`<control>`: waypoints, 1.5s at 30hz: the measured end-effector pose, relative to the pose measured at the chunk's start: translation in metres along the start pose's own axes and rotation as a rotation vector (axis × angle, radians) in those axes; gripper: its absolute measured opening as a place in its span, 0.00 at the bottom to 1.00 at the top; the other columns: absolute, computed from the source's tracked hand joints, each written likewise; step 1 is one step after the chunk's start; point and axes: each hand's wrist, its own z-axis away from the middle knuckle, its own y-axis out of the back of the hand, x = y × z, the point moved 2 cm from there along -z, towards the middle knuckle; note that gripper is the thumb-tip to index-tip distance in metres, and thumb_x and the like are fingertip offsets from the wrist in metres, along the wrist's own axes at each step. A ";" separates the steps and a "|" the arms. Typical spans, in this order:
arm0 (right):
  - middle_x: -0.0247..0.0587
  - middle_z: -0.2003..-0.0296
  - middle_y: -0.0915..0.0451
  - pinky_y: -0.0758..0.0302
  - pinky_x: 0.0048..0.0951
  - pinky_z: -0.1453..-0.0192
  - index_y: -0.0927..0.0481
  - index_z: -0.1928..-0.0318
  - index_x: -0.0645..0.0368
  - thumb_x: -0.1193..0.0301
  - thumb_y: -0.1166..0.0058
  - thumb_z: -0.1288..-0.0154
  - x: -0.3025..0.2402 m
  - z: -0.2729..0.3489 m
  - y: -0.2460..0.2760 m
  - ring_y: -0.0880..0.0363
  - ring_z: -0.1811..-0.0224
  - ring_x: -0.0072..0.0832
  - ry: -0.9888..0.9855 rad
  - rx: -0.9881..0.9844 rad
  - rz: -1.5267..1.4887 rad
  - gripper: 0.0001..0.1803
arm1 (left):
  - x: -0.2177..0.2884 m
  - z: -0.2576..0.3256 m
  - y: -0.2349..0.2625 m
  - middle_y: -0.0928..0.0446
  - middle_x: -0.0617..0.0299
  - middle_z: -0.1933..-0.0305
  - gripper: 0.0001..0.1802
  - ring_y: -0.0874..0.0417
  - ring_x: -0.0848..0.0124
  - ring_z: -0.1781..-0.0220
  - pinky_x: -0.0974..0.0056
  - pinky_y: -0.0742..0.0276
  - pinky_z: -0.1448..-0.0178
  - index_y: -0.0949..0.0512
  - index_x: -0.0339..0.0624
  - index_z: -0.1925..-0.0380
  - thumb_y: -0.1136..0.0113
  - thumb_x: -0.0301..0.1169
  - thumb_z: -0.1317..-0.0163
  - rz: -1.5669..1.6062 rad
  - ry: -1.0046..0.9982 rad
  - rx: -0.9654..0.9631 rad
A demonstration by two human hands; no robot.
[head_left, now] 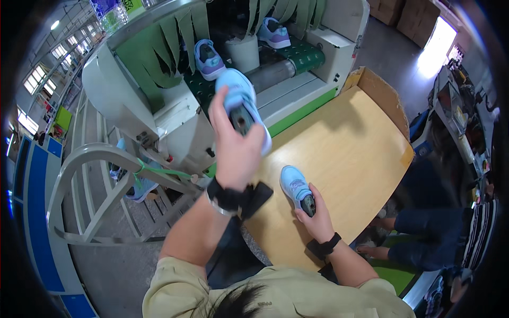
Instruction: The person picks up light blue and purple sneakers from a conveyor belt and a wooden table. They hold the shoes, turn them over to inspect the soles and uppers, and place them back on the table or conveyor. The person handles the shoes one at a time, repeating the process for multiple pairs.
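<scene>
My left hand [236,143] is closed round a light blue sneaker [237,87], raised in front of the machine's opening. A dark shoe last fills that sneaker's collar. Over the wooden table, my right hand [316,217] grips the heel end of a second light blue sneaker [295,183], also with a dark last inside, its toe pointing away from me. Just beyond my left hand, a blue and purple sneaker [210,61] stands on the machine's green belt. Another sneaker [273,34] sits on the belt's right side, under the hanging strips.
The conveyor machine [185,124] has green strip curtains [154,58] and a roller [273,74]. The wooden table [344,143] has a cardboard edge [384,95]. A grey metal rack [106,153] holding shoes stands left. Another person's legs [424,228] show at right.
</scene>
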 end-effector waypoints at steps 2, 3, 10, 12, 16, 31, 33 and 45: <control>0.53 0.43 0.24 0.27 0.37 0.34 0.39 0.27 0.59 0.74 0.31 0.44 -0.006 -0.015 0.013 0.24 0.39 0.39 -0.147 0.024 -0.225 0.45 | -0.011 -0.038 -0.004 0.42 0.43 0.27 0.45 0.37 0.49 0.26 0.54 0.43 0.22 0.45 0.34 0.26 0.41 0.23 0.46 -0.111 -0.002 0.097; 0.52 0.45 0.23 0.26 0.36 0.36 0.40 0.27 0.58 0.74 0.30 0.44 -0.012 -0.027 0.024 0.22 0.42 0.38 -0.217 0.034 -0.340 0.46 | -0.023 -0.050 -0.005 0.43 0.43 0.26 0.45 0.38 0.47 0.25 0.53 0.43 0.22 0.45 0.34 0.26 0.41 0.23 0.46 -0.190 0.014 0.141; 0.43 0.51 0.21 0.23 0.34 0.43 0.34 0.40 0.56 0.68 0.28 0.42 -0.107 -0.223 0.096 0.21 0.48 0.31 0.370 0.341 -0.312 0.34 | -0.042 -0.073 -0.010 0.51 0.42 0.19 0.52 0.49 0.44 0.19 0.44 0.53 0.20 0.59 0.32 0.22 0.40 0.35 0.38 -0.373 0.030 0.117; 0.57 0.47 0.19 0.24 0.40 0.39 0.35 0.38 0.56 0.66 0.29 0.42 -0.135 -0.292 0.096 0.18 0.43 0.47 0.423 0.342 -0.106 0.36 | -0.041 -0.078 -0.005 0.52 0.38 0.19 0.52 0.50 0.43 0.19 0.44 0.54 0.20 0.61 0.30 0.22 0.40 0.36 0.37 -0.396 0.031 0.123; 0.58 0.41 0.22 0.27 0.41 0.33 0.31 0.34 0.54 0.71 0.30 0.46 -0.108 -0.379 0.104 0.23 0.38 0.54 0.425 0.264 0.170 0.39 | -0.046 -0.086 -0.023 0.53 0.37 0.19 0.53 0.52 0.41 0.18 0.42 0.54 0.20 0.63 0.31 0.21 0.41 0.38 0.36 -0.410 0.032 0.121; 0.49 0.18 0.62 0.64 0.72 0.21 0.54 0.18 0.39 0.31 0.48 0.37 0.072 0.055 0.046 0.67 0.17 0.59 -0.039 -0.463 0.735 0.56 | -0.069 0.083 -0.019 0.48 0.44 0.19 0.44 0.49 0.45 0.18 0.44 0.50 0.19 0.41 0.42 0.25 0.34 0.38 0.38 -0.432 -0.302 -0.522; 0.50 0.18 0.62 0.65 0.71 0.21 0.55 0.18 0.39 0.31 0.45 0.39 0.056 0.064 0.054 0.68 0.16 0.59 -0.108 -0.514 0.661 0.58 | -0.113 0.135 -0.031 0.52 0.43 0.18 0.44 0.55 0.43 0.16 0.36 0.54 0.20 0.41 0.48 0.24 0.36 0.46 0.37 -0.498 -0.022 -0.779; 0.50 0.17 0.63 0.68 0.68 0.20 0.55 0.18 0.40 0.36 0.32 0.48 0.040 0.065 0.046 0.70 0.16 0.56 -0.150 -0.440 0.718 0.65 | -0.152 0.208 -0.038 0.56 0.37 0.17 0.43 0.62 0.35 0.16 0.29 0.71 0.21 0.36 0.45 0.26 0.37 0.46 0.40 -0.508 0.034 -0.938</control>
